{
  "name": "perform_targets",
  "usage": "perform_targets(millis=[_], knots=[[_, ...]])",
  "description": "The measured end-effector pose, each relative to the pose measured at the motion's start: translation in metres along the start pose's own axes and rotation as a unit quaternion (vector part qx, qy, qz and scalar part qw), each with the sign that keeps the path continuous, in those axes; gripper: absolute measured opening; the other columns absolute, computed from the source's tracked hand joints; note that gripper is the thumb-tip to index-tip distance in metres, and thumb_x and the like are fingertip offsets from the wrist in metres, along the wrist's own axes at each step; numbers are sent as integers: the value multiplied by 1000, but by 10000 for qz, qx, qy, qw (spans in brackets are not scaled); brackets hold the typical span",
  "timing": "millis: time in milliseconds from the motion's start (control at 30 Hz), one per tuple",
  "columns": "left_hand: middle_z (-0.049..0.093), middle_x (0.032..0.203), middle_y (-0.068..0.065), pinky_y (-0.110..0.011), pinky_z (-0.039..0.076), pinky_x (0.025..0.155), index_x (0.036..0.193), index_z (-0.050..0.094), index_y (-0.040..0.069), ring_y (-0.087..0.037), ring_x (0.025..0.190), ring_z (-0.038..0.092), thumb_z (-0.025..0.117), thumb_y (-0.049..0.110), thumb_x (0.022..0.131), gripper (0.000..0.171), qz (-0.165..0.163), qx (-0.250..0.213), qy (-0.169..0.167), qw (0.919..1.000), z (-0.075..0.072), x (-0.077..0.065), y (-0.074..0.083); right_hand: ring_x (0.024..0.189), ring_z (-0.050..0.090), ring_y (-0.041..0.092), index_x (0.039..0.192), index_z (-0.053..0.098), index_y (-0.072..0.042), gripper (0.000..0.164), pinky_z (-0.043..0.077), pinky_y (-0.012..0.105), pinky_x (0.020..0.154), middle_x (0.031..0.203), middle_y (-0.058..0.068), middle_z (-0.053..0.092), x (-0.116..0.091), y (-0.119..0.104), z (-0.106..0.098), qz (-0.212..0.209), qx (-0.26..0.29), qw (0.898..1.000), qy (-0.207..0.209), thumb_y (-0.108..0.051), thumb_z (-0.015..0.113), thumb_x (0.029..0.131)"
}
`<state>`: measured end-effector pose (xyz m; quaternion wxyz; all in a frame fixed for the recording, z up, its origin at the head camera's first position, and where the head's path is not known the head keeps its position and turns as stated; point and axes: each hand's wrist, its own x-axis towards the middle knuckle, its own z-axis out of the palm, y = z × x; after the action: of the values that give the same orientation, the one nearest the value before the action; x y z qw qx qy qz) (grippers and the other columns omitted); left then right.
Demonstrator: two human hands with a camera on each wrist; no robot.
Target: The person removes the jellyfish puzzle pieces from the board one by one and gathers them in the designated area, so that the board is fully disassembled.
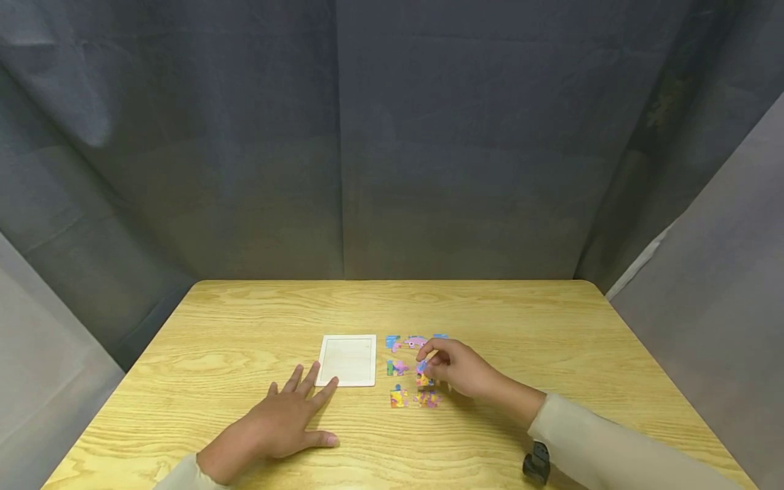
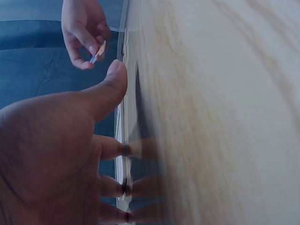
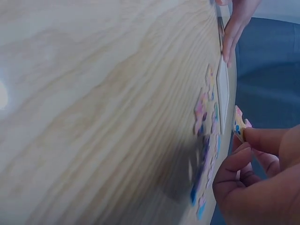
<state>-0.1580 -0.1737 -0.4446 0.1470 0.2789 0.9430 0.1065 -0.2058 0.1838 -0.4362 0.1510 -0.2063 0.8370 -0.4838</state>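
My right hand [image 1: 462, 367] pinches a colourful jigsaw piece [image 3: 240, 124] between thumb and fingertips, raised off the table. Below and around it lie several loose jigsaw pieces [image 1: 399, 398] in rough rows, pink, yellow and blue; the hand covers part of that area. To their left is a flat white square puzzle tray [image 1: 347, 361] with a thin line inside its border and no pieces in it. My left hand [image 1: 282, 418] lies palm down with fingers spread, its fingertips at the tray's lower left edge. In the left wrist view the held piece [image 2: 97, 51] appears edge-on.
The wooden table [image 1: 245, 320] has rounded far corners. A dark grey curtain [image 1: 459, 150] hangs behind its far edge, with lighter cloth [image 1: 723, 258] at the sides. A dark watch-like band [image 1: 537, 464] is on the right sleeve.
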Motion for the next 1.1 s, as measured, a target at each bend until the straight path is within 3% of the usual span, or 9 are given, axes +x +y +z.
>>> perform_targets(millis=[300, 700, 1100], knots=[[10, 169, -28, -86, 25, 101, 164, 27, 19, -58, 151, 11, 52, 77, 90, 97, -38, -62, -28, 10000, 0, 0, 0, 75, 50, 18, 118, 63, 2, 18, 41, 20, 57, 89, 11, 60, -19, 14, -11, -47, 120, 9999, -55, -1, 62, 101], [10, 169, -28, -86, 26, 101, 164, 27, 20, -58, 151, 12, 51, 78, 90, 97, -57, -45, -14, 10000, 0, 0, 1, 67, 47, 11, 117, 65, 2, 18, 40, 18, 55, 88, 11, 63, -35, 29, -20, 212, 159, 9996, 22, -3, 66, 100], [11, 168, -29, -85, 28, 101, 164, 27, 18, -59, 151, 13, 51, 77, 90, 97, 5, 21, 6, 10000, -1, 1, 0, 77, 57, 14, 113, 67, 0, 14, 52, 21, 67, 92, 10, 64, -39, 40, -17, 94, -279, 9996, 15, -1, 66, 99]])
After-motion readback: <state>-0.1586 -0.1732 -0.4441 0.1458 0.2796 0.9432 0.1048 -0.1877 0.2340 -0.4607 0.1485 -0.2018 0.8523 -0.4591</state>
